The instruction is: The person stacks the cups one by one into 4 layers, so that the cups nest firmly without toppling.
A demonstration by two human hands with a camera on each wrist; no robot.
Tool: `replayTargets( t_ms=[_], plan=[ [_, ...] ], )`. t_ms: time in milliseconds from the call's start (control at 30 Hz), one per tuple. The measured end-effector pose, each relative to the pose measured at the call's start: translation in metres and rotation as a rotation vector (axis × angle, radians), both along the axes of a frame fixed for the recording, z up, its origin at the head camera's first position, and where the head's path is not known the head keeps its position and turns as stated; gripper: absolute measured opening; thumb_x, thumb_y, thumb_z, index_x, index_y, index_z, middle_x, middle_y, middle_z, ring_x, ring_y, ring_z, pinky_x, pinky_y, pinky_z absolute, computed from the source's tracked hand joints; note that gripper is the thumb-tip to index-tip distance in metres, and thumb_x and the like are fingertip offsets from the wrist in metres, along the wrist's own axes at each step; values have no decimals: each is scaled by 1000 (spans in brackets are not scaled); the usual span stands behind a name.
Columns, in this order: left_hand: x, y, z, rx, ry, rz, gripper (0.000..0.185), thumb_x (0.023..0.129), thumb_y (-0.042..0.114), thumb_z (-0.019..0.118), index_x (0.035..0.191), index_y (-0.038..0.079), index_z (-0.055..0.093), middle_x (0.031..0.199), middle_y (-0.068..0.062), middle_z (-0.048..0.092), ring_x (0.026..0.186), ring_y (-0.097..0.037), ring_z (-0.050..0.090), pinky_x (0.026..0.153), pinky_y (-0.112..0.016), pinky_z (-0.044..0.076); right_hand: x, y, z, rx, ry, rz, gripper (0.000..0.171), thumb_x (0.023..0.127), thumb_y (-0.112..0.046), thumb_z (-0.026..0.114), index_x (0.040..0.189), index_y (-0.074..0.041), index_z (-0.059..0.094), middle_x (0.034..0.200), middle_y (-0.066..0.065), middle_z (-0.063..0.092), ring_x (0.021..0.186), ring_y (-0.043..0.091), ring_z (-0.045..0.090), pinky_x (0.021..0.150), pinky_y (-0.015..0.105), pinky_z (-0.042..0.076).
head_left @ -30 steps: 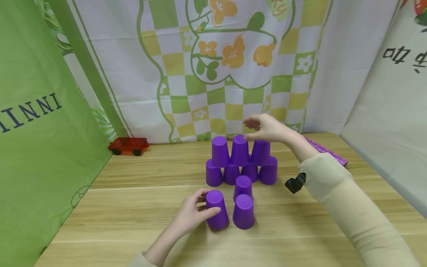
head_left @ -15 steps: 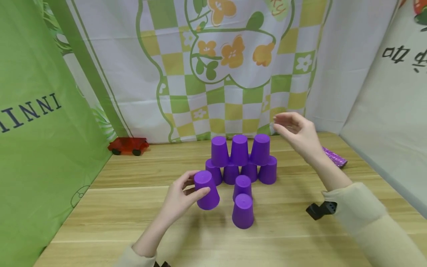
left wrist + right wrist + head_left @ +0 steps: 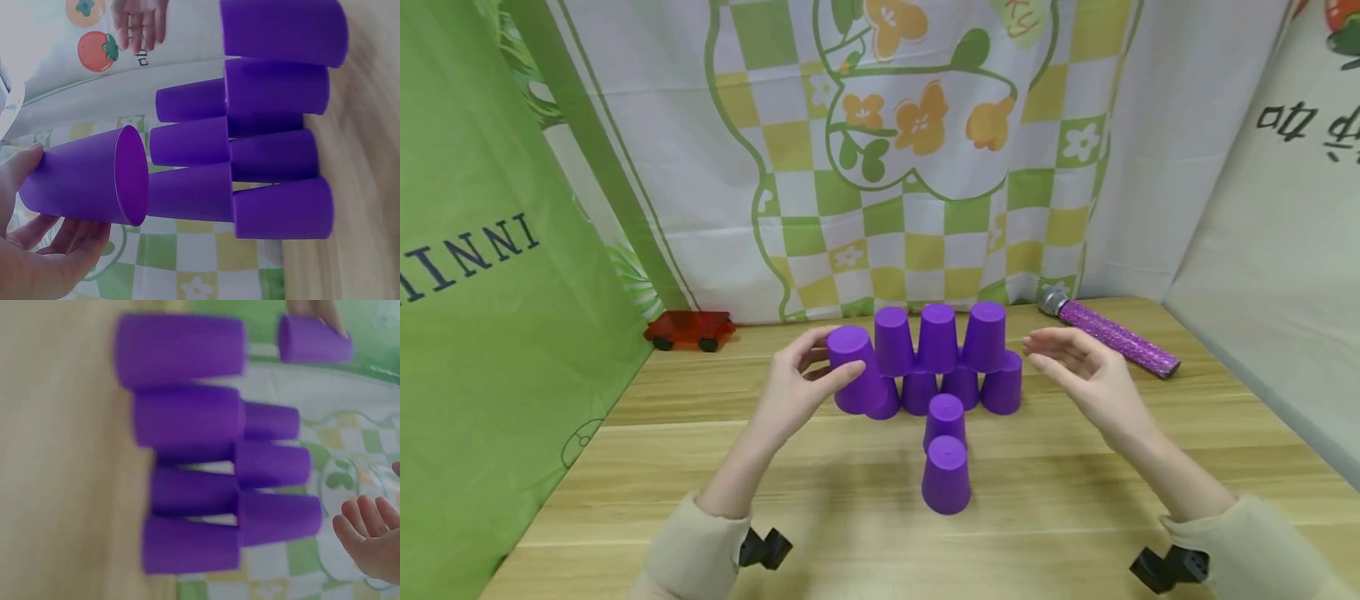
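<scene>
My left hand (image 3: 793, 387) grips an upside-down purple cup (image 3: 859, 375), thumb on the near side and fingers behind. That cup is lifted off the table and slightly tilted, just left of a two-tier cup stack; in the left wrist view its open rim (image 3: 132, 175) faces the stack. Three cups, among them the middle one (image 3: 938, 337), stand on a bottom row of several, whose right end is a cup (image 3: 1002, 385). My right hand (image 3: 1093, 379) hovers to the right of the stack, fingers loosely bent and holding nothing. Two single cups stand nearer me, one (image 3: 946, 475) before the other (image 3: 945, 421).
A wooden table (image 3: 700, 467) carries everything. At the back left sits a red toy car (image 3: 691, 331). A glittery purple microphone (image 3: 1112, 333) lies at the back right. Printed cloth hangs behind, with a green cloth wall (image 3: 490, 375) on the left.
My left hand has picked up the front left cup and carried it up and away towards the stack's left side. My right hand has drawn back from the stack's top to the right and lower.
</scene>
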State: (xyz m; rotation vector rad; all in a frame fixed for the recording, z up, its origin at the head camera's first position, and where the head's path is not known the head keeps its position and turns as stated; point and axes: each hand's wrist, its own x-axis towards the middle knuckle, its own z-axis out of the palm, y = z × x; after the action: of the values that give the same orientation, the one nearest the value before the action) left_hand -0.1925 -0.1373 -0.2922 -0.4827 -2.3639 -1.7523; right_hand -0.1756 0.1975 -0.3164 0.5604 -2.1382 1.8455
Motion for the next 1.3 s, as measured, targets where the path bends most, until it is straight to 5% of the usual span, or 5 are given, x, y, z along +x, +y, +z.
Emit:
replayTargets(
  t_ms=[367, 600, 900, 1300],
  plan=[
    [-34, 17, 32, -12, 88, 1, 43, 81, 22, 74, 121, 14, 61, 112, -9, 65, 103, -22, 63, 91, -36, 54, 28, -30, -47, 78, -7, 123, 39, 82, 5, 65, 117, 14, 50, 109, -12, 63, 100, 0, 61, 90, 16, 51],
    [-54, 28, 44, -55, 73, -1, 48, 81, 29, 73, 125, 16, 58, 117, -8, 63, 108, -23, 61, 90, -40, 53, 41, -50, -60, 141, -121, 82, 50, 79, -4, 72, 122, 10, 48, 119, 23, 58, 102, -4, 56, 91, 18, 51],
    [-77, 38, 45, -79, 38, -6, 49, 81, 32, 74, 125, 16, 58, 118, -8, 62, 110, -24, 60, 91, -38, 52, 47, -69, -69, 158, -267, 42, 61, 78, -11, 75, 127, 7, 45, 126, 24, 55, 114, 35, 55, 100, 40, 48],
    [-99, 52, 42, -62, 41, -28, 49, 81, 31, 74, 125, 15, 58, 118, -8, 62, 110, -23, 60, 92, -35, 53, 46, -81, -75, 182, -294, 9, 65, 75, -11, 77, 128, 7, 44, 123, 22, 55, 116, 36, 53, 102, 46, 45]
  ],
)
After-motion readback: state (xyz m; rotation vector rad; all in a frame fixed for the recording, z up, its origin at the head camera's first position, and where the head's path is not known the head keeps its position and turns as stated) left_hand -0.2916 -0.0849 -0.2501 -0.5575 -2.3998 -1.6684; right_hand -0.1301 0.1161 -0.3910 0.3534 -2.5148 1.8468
